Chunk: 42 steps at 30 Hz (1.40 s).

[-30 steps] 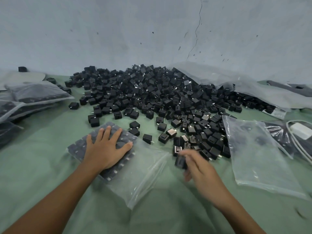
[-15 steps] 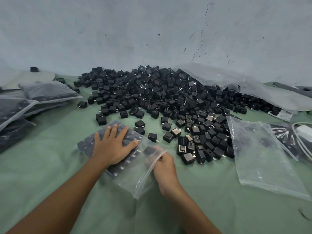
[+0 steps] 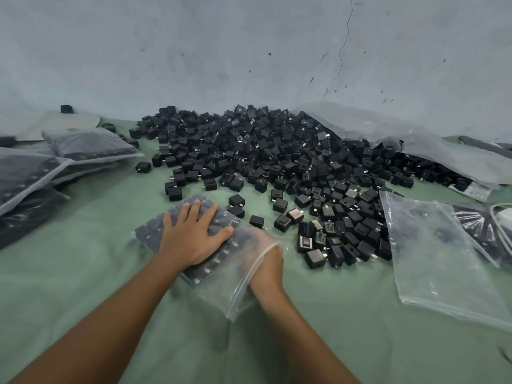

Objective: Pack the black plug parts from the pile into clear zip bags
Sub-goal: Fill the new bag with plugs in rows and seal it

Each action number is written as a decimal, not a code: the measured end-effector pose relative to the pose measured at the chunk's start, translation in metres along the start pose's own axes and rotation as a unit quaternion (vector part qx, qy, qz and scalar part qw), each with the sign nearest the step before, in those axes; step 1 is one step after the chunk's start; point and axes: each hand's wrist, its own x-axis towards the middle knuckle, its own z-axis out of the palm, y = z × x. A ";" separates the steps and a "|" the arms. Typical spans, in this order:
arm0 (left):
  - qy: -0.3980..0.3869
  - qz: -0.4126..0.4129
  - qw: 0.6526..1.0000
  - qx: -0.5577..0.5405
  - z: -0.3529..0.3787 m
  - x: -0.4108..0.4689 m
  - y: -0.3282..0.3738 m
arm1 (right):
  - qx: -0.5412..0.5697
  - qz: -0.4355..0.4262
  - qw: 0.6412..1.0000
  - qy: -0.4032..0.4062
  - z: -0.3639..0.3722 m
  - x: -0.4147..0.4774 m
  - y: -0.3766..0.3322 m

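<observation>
Soft, even light; wide-angle edge distortion.

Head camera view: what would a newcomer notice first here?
The big pile of black plug parts fills the centre. In front of it, the left hand presses flat on a partly filled clear zip bag, with the right hand inside its mouth. At far left lie filled bags.

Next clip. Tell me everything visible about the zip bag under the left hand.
The bag is clear, thin, creased plastic, lying flat on the green cloth in front of the pile. Most of it holds black plugs packed in neat rows; its near corner is slack and empty. The left hand presses flat on the filled part. The right hand sits inside the open mouth on the bag's right side, its fingers blurred behind the plastic.
</observation>
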 end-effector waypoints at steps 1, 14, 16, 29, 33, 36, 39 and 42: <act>0.000 -0.001 1.000 0.000 0.000 0.000 0.000 | -0.003 0.000 1.000 -0.014 0.001 0.001 0.000; -0.015 -0.006 0.999 -0.033 -0.005 -0.002 0.001 | -0.070 -0.099 0.993 -0.011 0.003 0.002 0.007; -0.009 -0.004 1.000 -0.022 -0.004 -0.001 0.001 | -0.207 -0.156 0.965 -0.035 0.002 0.006 0.004; -0.027 -0.030 0.998 -0.043 -0.016 0.014 0.014 | -0.196 -0.190 0.958 -0.084 0.002 0.009 0.007; 0.037 -0.035 0.997 -0.050 -0.002 0.004 0.017 | -0.193 -0.222 0.954 -0.064 0.002 0.009 0.008; 0.043 -0.038 0.997 -0.047 -0.001 0.005 0.016 | -0.189 -0.221 0.954 -0.073 0.000 0.003 0.004; 0.043 -0.043 0.997 -0.039 0.000 0.007 0.016 | -0.143 -0.205 0.960 -0.123 -0.013 -0.017 0.005; 0.044 -0.043 0.997 -0.041 0.000 0.007 0.015 | -0.188 -0.217 0.943 -0.168 -0.041 -0.046 0.018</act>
